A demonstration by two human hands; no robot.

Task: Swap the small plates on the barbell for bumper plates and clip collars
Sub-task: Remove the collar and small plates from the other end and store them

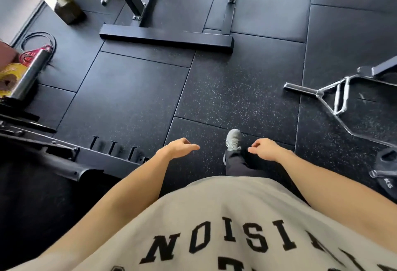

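Barbell sleeve (pixel 30 73) at left, long axis slanting up-right; left hand (pixel 180 147), right hand (pixel 265 148) loose, empty.

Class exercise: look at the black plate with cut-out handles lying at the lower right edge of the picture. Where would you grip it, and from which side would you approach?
Grip the black plate through a cut-out handle, probably the upper opening near its rim, with fingers hooked through. It seems to lie flat on the floor, so come down from above on its near, left side. Both the right hand and left hand are free.
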